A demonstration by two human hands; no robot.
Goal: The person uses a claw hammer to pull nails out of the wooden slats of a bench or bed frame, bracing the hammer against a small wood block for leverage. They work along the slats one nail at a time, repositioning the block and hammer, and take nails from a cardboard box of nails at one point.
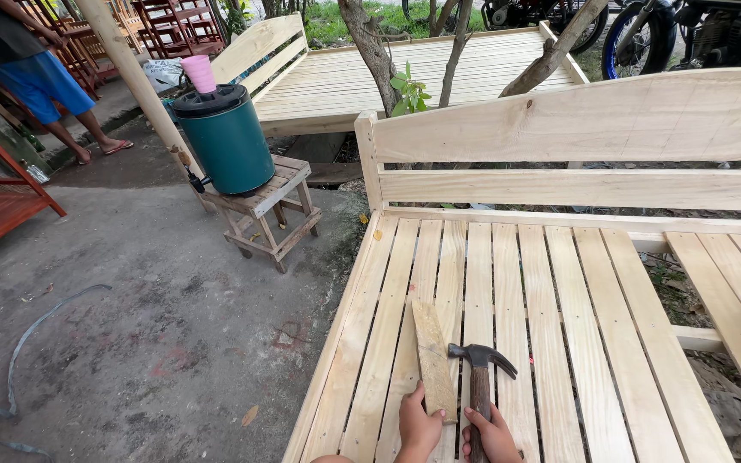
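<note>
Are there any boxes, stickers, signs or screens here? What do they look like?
No packages, labels, signs or screens show.
Nearest kind of thing: a dark green round drink cooler with a black lid, on a small wooden stool, upper left.
A pink cup stands upside down on its lid.

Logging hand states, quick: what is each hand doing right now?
Left hand: closed on the short wooden strip.
Right hand: closed around the claw hammer handle.
</note>
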